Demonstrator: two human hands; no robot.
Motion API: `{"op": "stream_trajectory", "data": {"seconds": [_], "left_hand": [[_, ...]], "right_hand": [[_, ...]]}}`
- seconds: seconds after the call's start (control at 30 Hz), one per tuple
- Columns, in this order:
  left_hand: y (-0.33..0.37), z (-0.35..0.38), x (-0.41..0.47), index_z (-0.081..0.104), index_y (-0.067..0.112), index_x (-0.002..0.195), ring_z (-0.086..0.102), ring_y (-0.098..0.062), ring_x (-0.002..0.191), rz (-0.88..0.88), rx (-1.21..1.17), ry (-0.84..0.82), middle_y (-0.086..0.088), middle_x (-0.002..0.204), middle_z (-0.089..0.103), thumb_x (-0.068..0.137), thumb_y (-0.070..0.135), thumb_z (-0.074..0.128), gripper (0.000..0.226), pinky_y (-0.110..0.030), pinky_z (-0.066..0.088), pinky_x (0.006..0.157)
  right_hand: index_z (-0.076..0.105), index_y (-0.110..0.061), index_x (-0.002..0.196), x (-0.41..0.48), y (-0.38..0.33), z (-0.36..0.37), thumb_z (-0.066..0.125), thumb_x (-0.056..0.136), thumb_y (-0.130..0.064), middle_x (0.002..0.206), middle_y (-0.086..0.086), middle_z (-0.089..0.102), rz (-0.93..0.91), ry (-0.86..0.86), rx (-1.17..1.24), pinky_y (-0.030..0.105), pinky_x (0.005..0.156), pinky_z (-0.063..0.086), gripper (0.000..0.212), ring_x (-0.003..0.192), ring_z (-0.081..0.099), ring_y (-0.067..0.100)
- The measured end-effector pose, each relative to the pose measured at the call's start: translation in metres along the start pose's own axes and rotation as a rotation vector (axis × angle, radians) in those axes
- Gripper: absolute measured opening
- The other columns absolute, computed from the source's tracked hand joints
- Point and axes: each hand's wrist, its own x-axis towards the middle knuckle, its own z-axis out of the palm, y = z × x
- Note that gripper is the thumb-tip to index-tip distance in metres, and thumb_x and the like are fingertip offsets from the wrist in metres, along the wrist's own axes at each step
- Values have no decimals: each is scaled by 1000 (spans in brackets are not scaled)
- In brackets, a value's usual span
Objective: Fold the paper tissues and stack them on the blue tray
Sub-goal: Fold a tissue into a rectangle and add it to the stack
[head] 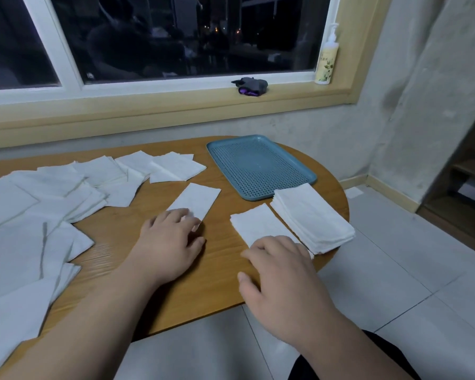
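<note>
Bench (217,270) in front of the blue tray (258,165): left hand (173,239), fingers loose, presses one folded tissue (196,200); right hand (280,272) likewise presses another tissue (258,222).

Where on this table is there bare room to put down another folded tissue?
The blue tray is bare. Bare wood of the table lies between the left hand and right hand. Crowded: loose tissues cover the left side; the folded stack fills the right edge.
</note>
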Motion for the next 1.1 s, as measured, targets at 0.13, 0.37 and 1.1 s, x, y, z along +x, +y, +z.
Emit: {"op": "stream_trajectory", "data": {"seconds": [0.13,0.37,1.1], "left_hand": [[-16,-5,-28,50,40,133,38,-12,138,-27,33,-2,15,147,43,97,59,36,43,-41,24,114],[-42,-18,-90,61,40,111,46,1,123,14,-38,26,25,130,52,83,68,19,58,-31,25,109],[-100,-26,-137,68,41,105,52,1,105,77,-158,128,27,111,57,86,58,49,32,-24,33,99]], "right_hand": [[64,-29,124,26,-27,10,41,94,-46,121,-11,56,-71,48,29,38,104,40,41,119,46,13],[62,-26,122,75,-67,38,39,100,-33,128,-10,55,-161,-45,3,39,105,37,33,123,42,17],[68,-37,113,61,-93,50,48,98,-44,111,-29,54,-185,-123,112,18,96,33,26,109,41,-5]]}}
